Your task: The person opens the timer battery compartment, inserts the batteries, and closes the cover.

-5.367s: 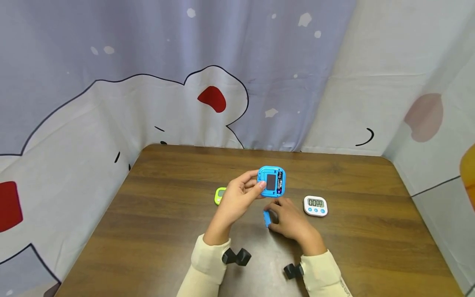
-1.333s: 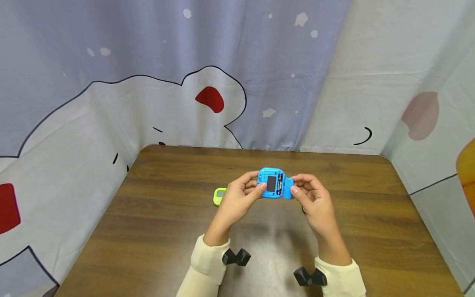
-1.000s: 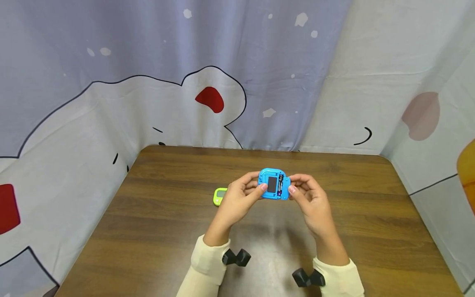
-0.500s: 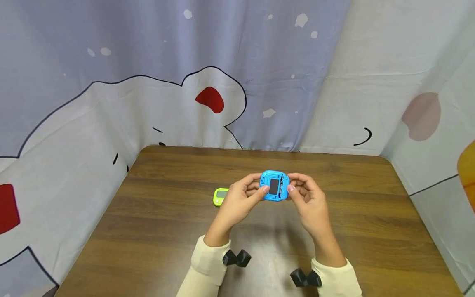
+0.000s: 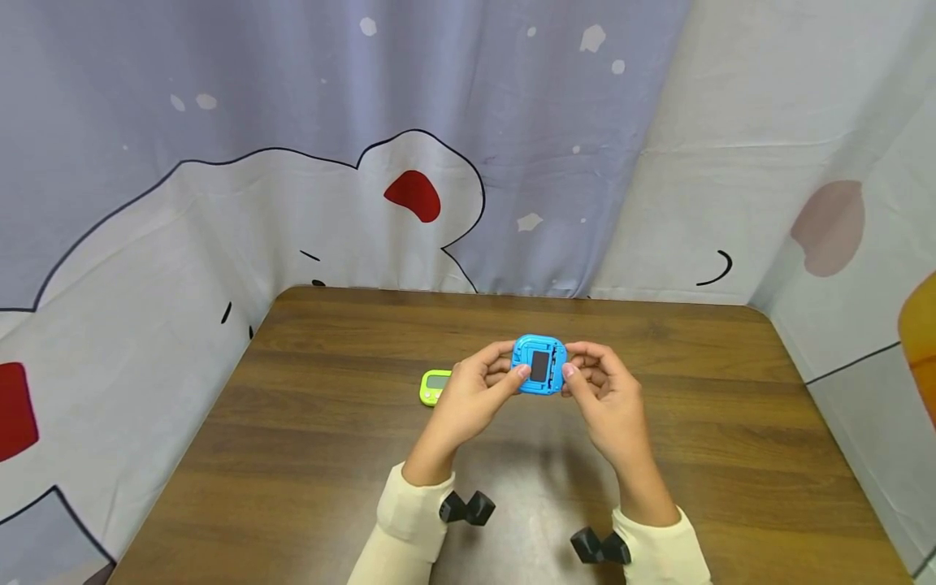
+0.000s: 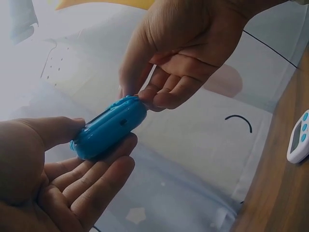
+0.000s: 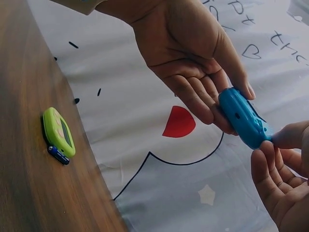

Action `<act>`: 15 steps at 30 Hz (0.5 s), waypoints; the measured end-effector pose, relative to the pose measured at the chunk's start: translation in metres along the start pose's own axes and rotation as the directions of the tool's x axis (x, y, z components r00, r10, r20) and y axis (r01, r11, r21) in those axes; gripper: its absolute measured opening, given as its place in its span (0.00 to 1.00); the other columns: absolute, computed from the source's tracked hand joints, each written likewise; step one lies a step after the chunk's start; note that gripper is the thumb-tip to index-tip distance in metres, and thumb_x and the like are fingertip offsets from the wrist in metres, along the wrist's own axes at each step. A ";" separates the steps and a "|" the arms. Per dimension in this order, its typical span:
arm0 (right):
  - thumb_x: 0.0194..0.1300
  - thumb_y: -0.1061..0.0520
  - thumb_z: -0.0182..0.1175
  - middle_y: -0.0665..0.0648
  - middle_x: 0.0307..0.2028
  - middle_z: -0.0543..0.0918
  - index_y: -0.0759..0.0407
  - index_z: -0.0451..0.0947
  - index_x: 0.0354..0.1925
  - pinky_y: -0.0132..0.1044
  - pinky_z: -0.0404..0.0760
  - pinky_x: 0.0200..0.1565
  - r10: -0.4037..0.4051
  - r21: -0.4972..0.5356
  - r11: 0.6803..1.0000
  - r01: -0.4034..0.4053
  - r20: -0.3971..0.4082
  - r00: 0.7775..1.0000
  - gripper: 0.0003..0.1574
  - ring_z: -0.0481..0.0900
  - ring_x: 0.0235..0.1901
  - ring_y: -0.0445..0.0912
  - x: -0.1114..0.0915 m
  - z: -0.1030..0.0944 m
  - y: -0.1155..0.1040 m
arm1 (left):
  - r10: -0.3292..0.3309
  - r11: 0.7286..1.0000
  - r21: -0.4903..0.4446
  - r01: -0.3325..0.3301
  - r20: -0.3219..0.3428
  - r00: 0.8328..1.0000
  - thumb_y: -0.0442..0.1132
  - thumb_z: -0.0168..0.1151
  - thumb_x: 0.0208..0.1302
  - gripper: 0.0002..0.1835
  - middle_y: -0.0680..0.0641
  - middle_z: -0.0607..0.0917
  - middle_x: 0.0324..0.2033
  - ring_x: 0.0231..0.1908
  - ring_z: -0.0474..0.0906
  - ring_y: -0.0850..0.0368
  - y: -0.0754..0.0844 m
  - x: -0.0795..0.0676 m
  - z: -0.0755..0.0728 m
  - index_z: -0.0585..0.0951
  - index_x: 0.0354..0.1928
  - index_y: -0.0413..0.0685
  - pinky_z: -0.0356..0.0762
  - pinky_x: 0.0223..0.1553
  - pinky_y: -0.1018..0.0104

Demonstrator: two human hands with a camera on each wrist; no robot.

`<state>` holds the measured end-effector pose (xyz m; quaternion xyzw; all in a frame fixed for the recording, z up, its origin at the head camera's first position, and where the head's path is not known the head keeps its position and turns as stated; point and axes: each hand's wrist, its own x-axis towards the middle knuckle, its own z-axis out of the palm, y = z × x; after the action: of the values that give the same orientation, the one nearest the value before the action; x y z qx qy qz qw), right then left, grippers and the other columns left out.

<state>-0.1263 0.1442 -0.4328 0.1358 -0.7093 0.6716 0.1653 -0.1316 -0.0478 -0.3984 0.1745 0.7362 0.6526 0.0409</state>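
Blue timer (image 5: 539, 365): held in the air over the table (image 5: 351, 487), between 4 and 5 o'clock of the head view's middle, back face toward us.

Hands: both grasping. Our left hand (image 5: 471, 398) has the body at its 8 o'clock, thumb on the back face, fingers underneath. Our right hand (image 5: 610, 406) pinches at 3 o'clock, on what we take for the cover (image 5: 559, 382). A dark strip of slot (image 5: 553, 366) shows just inside that edge, so we'd judge the cover isn't fully home.

To do it well: keep the left grip as the fixed side, body flat. Push the cover toward 9 o'clock, in plane, thumb pressure even along its length (one corner leading = cocked tabs). If it binds, back off toward 3 o'clock and re-align; don't force it. We'd call it seated once the slot is hidden and the edge sits flush.

Around us: green timer (image 5: 434, 387) on the table, between 8 and 9 o'clock of the blue one; battery (image 7: 58, 154) just beside it, touching or nearly. White timer (image 6: 300, 137) shows at 3 o'clock in the left wrist view.
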 end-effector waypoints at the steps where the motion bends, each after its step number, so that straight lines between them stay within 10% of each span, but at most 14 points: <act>1: 0.66 0.71 0.58 0.68 0.35 0.76 0.72 0.74 0.53 0.33 0.84 0.34 0.003 -0.005 1.000 -0.003 -0.003 1.000 0.17 0.79 0.29 0.47 0.000 0.000 -0.002 | -0.002 1.000 0.003 0.002 0.000 1.000 0.35 0.60 0.69 0.19 0.39 0.86 0.42 0.42 0.85 0.52 0.000 0.000 0.000 0.74 0.60 0.35 0.82 0.43 0.65; 15: 0.63 0.73 0.60 0.64 0.30 0.78 0.75 0.75 0.49 0.27 0.80 0.27 -0.079 -0.200 0.977 0.071 -0.033 0.996 0.15 0.79 0.24 0.49 0.000 0.008 -0.030 | -0.004 0.998 0.055 0.004 -0.011 1.000 0.36 0.60 0.69 0.19 0.40 0.86 0.42 0.42 0.85 0.53 -0.001 -0.001 0.003 0.75 0.60 0.37 0.82 0.42 0.67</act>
<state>-0.1140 0.1343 -0.4064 0.1314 -0.7637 0.5934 0.2177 -0.1305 -0.0455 -0.3997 0.1705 0.7543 0.6331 0.0333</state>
